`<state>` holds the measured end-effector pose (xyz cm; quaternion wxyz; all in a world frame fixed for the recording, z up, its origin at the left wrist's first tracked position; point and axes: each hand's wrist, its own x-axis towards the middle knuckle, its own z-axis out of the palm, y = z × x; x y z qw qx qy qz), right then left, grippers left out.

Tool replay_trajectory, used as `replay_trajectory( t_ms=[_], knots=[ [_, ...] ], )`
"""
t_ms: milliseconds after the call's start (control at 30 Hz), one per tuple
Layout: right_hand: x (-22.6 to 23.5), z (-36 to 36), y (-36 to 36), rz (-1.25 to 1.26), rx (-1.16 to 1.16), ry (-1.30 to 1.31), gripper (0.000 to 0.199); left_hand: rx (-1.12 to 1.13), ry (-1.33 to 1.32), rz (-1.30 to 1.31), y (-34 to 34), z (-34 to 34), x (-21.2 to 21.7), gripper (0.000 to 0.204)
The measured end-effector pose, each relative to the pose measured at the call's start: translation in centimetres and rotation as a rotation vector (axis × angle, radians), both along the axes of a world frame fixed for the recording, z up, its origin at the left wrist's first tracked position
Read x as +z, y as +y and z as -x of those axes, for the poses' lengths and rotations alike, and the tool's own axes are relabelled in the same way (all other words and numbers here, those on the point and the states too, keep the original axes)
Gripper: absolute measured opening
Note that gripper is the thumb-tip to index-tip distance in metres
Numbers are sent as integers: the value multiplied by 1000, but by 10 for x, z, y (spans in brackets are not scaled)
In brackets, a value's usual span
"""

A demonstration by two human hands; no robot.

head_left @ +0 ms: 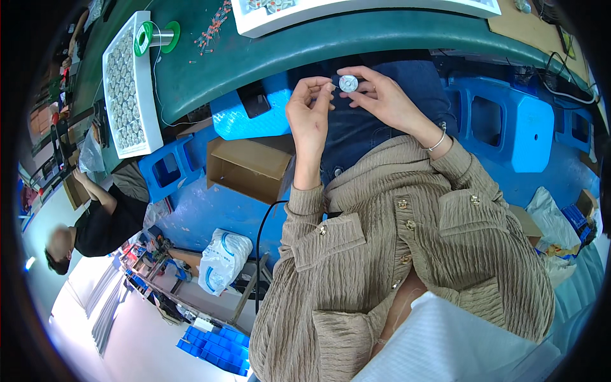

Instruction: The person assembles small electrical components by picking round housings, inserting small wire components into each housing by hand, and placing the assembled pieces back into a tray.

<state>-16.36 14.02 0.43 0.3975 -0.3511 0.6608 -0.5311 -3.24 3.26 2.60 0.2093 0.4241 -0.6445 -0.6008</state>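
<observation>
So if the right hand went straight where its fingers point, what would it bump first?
Probably the left hand: the right hand points left toward it, gripping the round piece. Depth is hard to tell here.

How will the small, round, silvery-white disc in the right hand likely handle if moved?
The silvery-white disc is probably light, since the right hand holds it with fingertips alone. It looks stiff, showing a clean round outline under that grip. Set on edge, it could roll, being circular.
</observation>
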Motion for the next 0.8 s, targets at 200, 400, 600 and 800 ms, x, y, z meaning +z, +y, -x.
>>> replay_trajectory(
  t_ms=[200, 400, 600, 800],
  knots=[
    [-7, -2, 3, -58, 37, -213, 42, 70, 118, -165, 2, -1, -10, 9],
    [-2, -1, 1, -98, -24, -243, 45, 92, 121, -181, 6, 1, -12, 7],
    [-15, 5, 4, 45, -17, -575, 40, 86, 130, -179, 3, 1, -10, 8],
    [-15, 4, 4, 8, 68, -417, 39, 92, 132, -173, 2, 1, -9, 8]
  ],
)
